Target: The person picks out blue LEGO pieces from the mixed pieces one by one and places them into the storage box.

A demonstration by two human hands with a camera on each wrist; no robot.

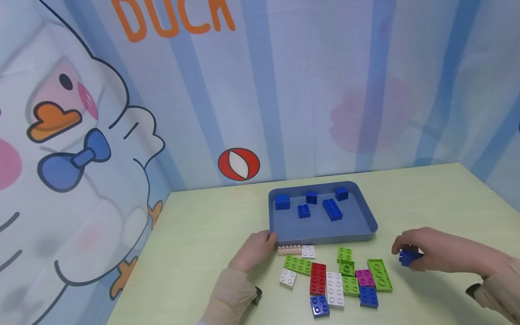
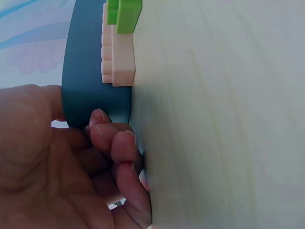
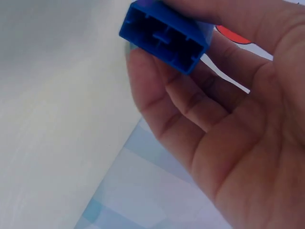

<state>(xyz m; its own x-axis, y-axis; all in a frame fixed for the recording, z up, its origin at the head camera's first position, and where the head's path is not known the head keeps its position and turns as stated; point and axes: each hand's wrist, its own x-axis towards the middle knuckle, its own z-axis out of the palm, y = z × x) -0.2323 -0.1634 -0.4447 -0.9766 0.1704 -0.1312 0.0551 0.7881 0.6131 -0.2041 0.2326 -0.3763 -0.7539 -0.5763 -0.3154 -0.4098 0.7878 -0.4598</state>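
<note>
My right hand point(image 1: 436, 248) pinches a blue toy brick point(image 3: 164, 36) between thumb and fingers, over the table right of the tray. Its hollow underside faces the right wrist camera. At the near left corner of a grey-blue tray point(image 1: 252, 239), my left hand point(image 2: 81, 152) grips the wall, thumb at the rim and fingers curled against the outside. Several blue bricks point(image 1: 332, 210) lie spread inside the tray. In front of it sits a loose group of bricks: a red one point(image 1: 318, 279), a long white one point(image 1: 335, 290), a magenta one point(image 1: 364, 277) and two blue ones point(image 1: 320, 306).
A pale pink brick point(image 1: 289, 249) and a small white brick point(image 1: 308, 251) lie along the tray's near edge. Green bricks point(image 1: 379, 275) are scattered among the group. Behind the pale table point(image 1: 211, 212) hangs a printed curtain point(image 1: 308, 90) with a cartoon duck at left.
</note>
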